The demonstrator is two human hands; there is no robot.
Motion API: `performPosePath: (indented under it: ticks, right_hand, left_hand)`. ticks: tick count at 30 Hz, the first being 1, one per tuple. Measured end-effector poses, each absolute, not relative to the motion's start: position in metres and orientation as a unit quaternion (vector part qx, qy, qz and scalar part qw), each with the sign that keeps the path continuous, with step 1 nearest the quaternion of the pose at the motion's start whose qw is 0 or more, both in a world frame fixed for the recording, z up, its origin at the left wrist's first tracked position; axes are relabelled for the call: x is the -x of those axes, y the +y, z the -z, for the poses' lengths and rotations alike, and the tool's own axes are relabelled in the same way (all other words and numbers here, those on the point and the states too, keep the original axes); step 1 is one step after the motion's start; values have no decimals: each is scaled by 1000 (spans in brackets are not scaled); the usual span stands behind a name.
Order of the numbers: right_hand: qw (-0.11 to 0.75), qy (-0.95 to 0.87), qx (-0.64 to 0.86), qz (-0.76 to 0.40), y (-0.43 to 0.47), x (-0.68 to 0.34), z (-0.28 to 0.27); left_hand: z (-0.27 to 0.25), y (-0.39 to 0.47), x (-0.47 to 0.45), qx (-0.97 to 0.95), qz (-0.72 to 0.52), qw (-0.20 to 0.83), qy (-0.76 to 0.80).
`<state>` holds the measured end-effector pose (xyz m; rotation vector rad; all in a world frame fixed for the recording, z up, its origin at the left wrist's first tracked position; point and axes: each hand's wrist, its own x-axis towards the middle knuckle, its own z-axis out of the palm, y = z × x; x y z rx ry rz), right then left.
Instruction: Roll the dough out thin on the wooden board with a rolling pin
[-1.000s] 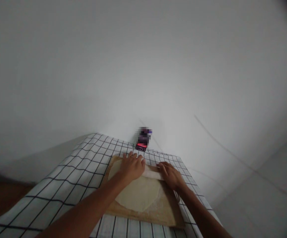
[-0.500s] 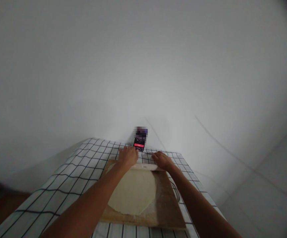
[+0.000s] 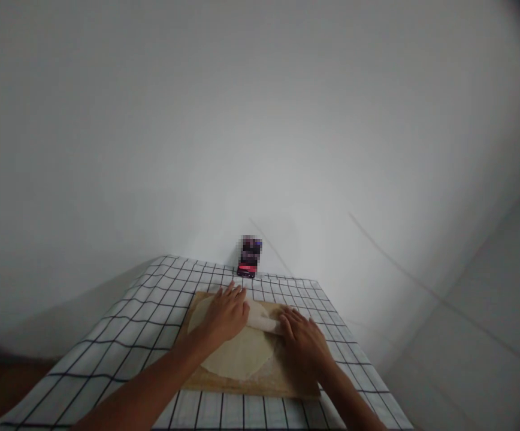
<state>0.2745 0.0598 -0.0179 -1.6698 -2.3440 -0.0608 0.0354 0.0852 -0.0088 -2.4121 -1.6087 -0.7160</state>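
Observation:
A pale rolling pin (image 3: 264, 324) lies across a thin, wide sheet of dough (image 3: 239, 359), its middle showing between my hands. My left hand (image 3: 228, 312) rests palm down over the pin's left part, fingers stretched forward and slightly apart. Over its right end lies my right hand (image 3: 304, 336), also with extended, spread fingers. Neither hand appears wrapped round the pin, whose ends are hidden beneath them. Under the dough is a wooden board (image 3: 260, 386), dusted with flour at the right.
A white tablecloth with a black grid (image 3: 134, 323) covers the table. Against the pale wall (image 3: 260, 131) at the back leans a phone (image 3: 247, 269), its screen partly pixelated. A dark brown surface (image 3: 8, 389) shows at the lower left.
Both hands and the rolling pin have come back toward me from the board's far edge. The fingers now show more stretched out. The view has shifted slightly.

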Motion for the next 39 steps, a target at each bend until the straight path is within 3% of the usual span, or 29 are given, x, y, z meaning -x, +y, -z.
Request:
performPosePath:
  ticks: [10,18,28,39]
  right_hand:
    - [175,-785,591,62,-17,-263,51]
    - [157,-768,621,26,54,-263,10]
    - [125,-771,623,-52,156,-265,-5]
    - [102,-763,638,-24,139,-262,-6]
  left_hand:
    - [25,45,-17,835,279,88,-465]
    - [3,67,-39,815,234,64,-526]
    - [-9,153,-45,757,172,-20,-630]
    - [-7,140,-47,747,166,-6,-644]
